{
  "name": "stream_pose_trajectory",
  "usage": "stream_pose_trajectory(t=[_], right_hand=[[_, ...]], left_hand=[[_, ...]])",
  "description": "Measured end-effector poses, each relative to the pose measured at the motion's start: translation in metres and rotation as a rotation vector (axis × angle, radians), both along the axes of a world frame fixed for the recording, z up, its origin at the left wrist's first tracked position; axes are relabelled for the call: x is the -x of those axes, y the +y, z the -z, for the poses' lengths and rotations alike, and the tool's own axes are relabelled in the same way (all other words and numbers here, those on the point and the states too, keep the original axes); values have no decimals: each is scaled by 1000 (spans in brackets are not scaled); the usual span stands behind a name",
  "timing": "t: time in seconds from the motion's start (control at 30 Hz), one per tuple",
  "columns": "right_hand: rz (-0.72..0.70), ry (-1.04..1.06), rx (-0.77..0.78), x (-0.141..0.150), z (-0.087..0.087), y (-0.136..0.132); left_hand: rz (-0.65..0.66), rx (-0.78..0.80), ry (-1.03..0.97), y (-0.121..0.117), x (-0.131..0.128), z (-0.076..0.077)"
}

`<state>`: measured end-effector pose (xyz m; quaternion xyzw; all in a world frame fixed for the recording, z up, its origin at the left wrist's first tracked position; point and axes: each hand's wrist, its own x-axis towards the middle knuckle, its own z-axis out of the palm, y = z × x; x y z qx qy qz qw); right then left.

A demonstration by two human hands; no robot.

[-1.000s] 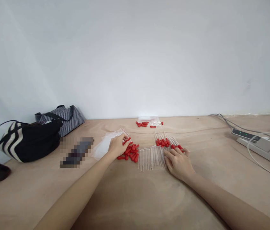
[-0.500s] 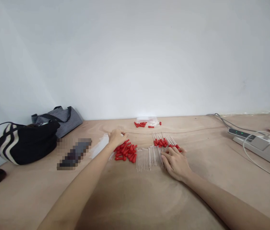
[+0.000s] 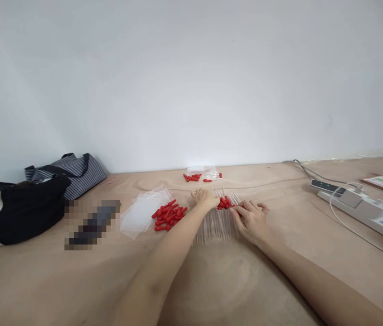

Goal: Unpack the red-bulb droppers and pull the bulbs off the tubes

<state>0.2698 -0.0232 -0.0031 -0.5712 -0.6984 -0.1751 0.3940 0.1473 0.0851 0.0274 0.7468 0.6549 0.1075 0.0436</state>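
Note:
My right hand (image 3: 250, 221) is closed, thumb and fingertips pinched at a clear dropper tube (image 3: 237, 230) beside a cluster of red rubber bulbs (image 3: 224, 203). Those bulbs sit on several clear droppers, whose thin tips point toward the wall. My left hand (image 3: 205, 198) has its fingers curled just left of that cluster; what they hold, if anything, is hidden. Below both hands lies a row of bare clear tubes (image 3: 215, 226), partly covered by my left forearm. A heap of loose red bulbs (image 3: 167, 216) lies left of that forearm.
Clear zip bags (image 3: 142, 213) lie left of the heap. Near the wall are more red bulbs (image 3: 193, 177) and a clear bag (image 3: 201, 170). A blurred-out dark object (image 3: 94, 224) and a black bag (image 3: 35, 210) are at left, a power strip (image 3: 364, 213) at right.
My left hand has moved right, from beside the zip bags and loose bulbs to the droppers near my right hand. The zip bags are now uncovered. The view has turned slightly right.

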Motion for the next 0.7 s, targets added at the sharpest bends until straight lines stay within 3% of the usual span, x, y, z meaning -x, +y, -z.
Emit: stream_pose_trajectory(t=[0.2, 0.5, 0.7], right_hand=[[9, -16, 8, 2, 0, 0], [2, -12, 31, 3, -2, -2], [-2, 0, 46, 2, -1, -1]], left_hand=[[-22, 78, 72, 10, -6, -7], [42, 68, 173, 12, -20, -13], [82, 97, 92, 11, 8, -19]])
